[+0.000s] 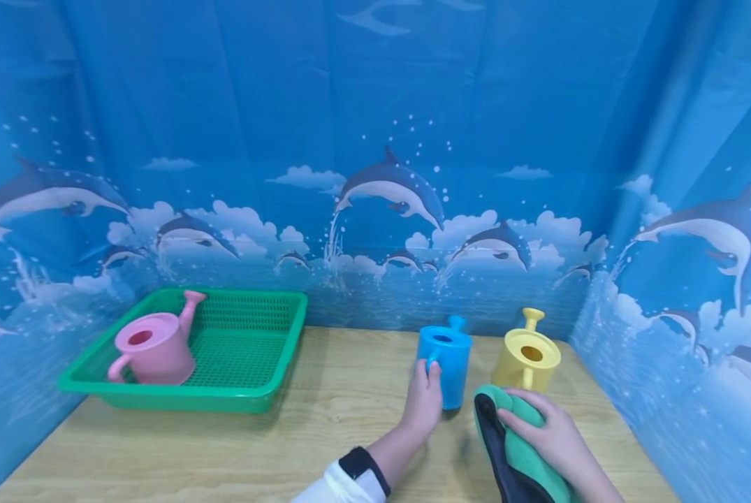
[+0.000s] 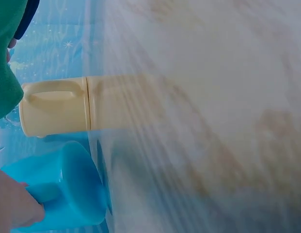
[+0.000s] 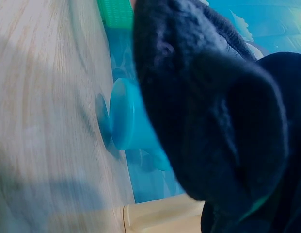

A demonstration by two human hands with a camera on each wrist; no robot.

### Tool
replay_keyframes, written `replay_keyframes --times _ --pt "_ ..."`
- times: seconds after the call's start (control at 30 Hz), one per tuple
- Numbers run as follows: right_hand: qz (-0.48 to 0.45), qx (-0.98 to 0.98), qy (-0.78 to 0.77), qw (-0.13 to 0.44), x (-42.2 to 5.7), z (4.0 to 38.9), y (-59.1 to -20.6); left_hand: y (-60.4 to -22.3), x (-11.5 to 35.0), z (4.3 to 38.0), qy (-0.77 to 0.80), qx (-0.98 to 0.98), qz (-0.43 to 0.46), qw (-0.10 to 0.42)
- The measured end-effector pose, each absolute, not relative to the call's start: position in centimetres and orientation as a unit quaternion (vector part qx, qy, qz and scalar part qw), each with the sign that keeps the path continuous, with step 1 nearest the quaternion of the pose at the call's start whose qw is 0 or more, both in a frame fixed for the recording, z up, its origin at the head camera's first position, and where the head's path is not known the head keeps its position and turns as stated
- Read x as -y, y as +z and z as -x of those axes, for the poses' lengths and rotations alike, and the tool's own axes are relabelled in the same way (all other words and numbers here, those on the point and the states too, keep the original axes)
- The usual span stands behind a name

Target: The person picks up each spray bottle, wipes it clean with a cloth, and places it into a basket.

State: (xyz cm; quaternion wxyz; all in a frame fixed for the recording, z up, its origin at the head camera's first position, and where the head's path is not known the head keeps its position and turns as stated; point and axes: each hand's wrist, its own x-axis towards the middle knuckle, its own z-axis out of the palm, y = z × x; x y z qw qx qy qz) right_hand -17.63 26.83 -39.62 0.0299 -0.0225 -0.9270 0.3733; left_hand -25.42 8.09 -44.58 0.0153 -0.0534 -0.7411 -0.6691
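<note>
My left hand (image 1: pixel 423 405) grips the handle of a blue watering can (image 1: pixel 453 370), whose spout points to the back. In the right wrist view, the blue can's base (image 3: pixel 122 114) seems a little off the table. My right hand (image 1: pixel 557 429) holds a folded cloth (image 1: pixel 526 443), green on one face and black on the other. Just behind the cloth stands a yellow watering can (image 1: pixel 529 356), upright, its handle partly hidden. The dark side of the cloth (image 3: pixel 203 107) fills much of the right wrist view.
On the left sits a green plastic basket (image 1: pixel 274 377) holding a pink watering can (image 1: pixel 161 353). Everything rests on a wood-grain table (image 1: pixel 344 391). A blue dolphin-print curtain (image 1: pixel 274 126) closes off the back and both sides.
</note>
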Motion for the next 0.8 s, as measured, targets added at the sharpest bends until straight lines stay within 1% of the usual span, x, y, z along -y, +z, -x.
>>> replay_keyframes --times 0.2,0.27,0.53,0.8 --pt "0.025 0.926 0.375 0.032 -26.8 17.6 -39.6 -44.1 -7.1 25.3 -0.678 0.733 0.030 0.044" --pt "0.025 0.926 0.376 0.033 -26.8 17.6 -39.6 -43.9 -6.5 25.1 -0.686 0.726 0.030 0.045" --pt "0.015 0.927 0.371 0.052 -26.7 17.5 -39.6 -42.9 -4.2 23.9 -0.735 0.678 0.009 0.017" --pt "0.017 0.925 0.377 0.040 -26.7 17.5 -39.5 -42.1 -1.9 22.9 -0.758 0.651 0.028 -0.008"
